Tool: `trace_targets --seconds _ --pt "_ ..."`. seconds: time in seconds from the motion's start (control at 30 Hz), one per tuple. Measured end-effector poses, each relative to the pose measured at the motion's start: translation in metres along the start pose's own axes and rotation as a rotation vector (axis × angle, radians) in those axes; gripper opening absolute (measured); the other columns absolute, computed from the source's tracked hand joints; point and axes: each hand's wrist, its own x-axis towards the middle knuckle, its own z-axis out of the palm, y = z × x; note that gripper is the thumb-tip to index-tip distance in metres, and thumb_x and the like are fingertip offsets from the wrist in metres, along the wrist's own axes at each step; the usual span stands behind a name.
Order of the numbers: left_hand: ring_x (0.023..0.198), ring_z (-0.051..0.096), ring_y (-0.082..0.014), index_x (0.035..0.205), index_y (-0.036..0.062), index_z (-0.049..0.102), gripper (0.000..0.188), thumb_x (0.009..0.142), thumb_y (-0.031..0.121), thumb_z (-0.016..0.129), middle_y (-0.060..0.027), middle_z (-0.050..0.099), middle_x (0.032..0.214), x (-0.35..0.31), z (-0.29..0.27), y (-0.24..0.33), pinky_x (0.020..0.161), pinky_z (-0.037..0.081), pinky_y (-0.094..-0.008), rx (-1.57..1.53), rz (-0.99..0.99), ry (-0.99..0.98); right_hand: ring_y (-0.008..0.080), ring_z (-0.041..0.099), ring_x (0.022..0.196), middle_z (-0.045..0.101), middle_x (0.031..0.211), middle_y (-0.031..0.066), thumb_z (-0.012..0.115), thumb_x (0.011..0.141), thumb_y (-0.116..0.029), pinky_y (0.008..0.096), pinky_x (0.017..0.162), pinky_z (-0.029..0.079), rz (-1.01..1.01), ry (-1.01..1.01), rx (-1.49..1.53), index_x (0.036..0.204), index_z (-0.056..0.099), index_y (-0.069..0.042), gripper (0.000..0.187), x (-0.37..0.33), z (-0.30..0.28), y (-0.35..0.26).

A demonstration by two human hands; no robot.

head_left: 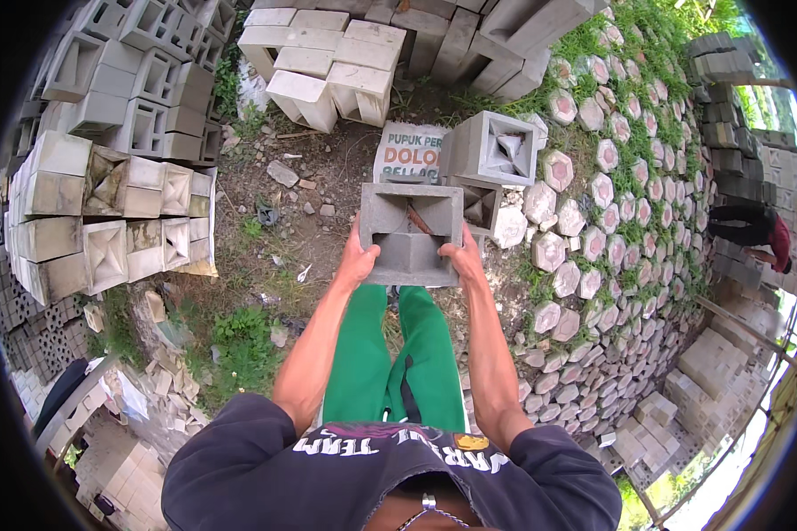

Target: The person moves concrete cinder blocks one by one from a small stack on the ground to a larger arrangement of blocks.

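Concrete block [411, 243], grey and hollow, held in front of the green trousers [356, 354] between the left hand [358, 261] and the right hand [466, 258]. We see each hand closed on its own side of the block, thumbs toward the near corners; the remaining fingers are partly hidden, so we cannot tell how far they wrap beneath. In the upper recess we note a narrow brown piece [419, 220], whose nature we cannot make out. Just beyond and to the right, a second grey block [485, 142] sits above a lower block [481, 205], beside a white printed sack [407, 146]. Well to the left, we find stacked pale blocks [124, 212]; to the right, hexagonal pavers [602, 186] lie in rows. We judge the step in hand to be the carrying or positioning of the held block with both hands; whether it hangs free or brushes the lower block, we cannot tell. By our reading, the next move calls for even pressure from both sides, a level block and enough clearance from the neighbouring pair to keep the corners from chipping.
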Motion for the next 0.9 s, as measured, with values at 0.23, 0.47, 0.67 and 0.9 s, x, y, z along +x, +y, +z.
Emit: trace_targets --seconds 0.23,0.47,0.67,0.9 --pt "0.126 0.045 -0.0221 0.149 0.0015 0.021 0.087 0.068 -0.008 0.05 -0.0148 0.045 0.138 -0.096 -0.005 0.118 0.104 0.035 -0.0306 -0.116 -0.076 0.014 0.0217 0.054 0.111 0.057 0.126 0.0109 0.061 0.058 0.0 0.0309 0.095 0.042 -0.079 0.065 -0.067 0.146 0.038 -0.009 0.091 -0.108 0.022 -0.075" --pt "0.11 0.054 -0.0228 0.142 0.0029 0.037 0.079 0.065 0.001 0.056 -0.0121 0.057 0.124 -0.115 -0.012 0.145 0.093 0.044 -0.0314 -0.078 -0.026 0.072 0.0188 0.055 0.101 0.061 0.117 0.0084 0.06 0.059 0.0 0.0282 0.089 0.044 -0.13 0.022 -0.036 0.145 0.04 -0.013 0.09 -0.13 0.029 -0.091" --pt "0.116 0.05 -0.0237 0.145 0.0002 0.028 0.085 0.064 -0.001 0.053 -0.0146 0.052 0.129 -0.129 -0.03 0.124 0.098 0.04 -0.0295 -0.077 0.112 0.172 0.0184 0.055 0.098 0.061 0.113 0.0067 0.058 0.059 0.001 0.0276 0.087 0.043 -0.22 -0.106 -0.077 0.143 0.043 -0.012 0.087 -0.136 0.052 -0.103" --pt "0.11 0.052 -0.0193 0.143 0.0041 0.036 0.08 0.066 -0.002 0.056 -0.0099 0.055 0.125 -0.197 -0.033 0.118 0.091 0.044 -0.0304 -0.289 0.11 0.452 0.0182 0.055 0.1 0.06 0.114 0.006 0.057 0.059 0.001 0.0278 0.087 0.043 -0.228 -0.35 -0.278 0.14 0.046 -0.011 0.083 -0.141 0.087 -0.114"
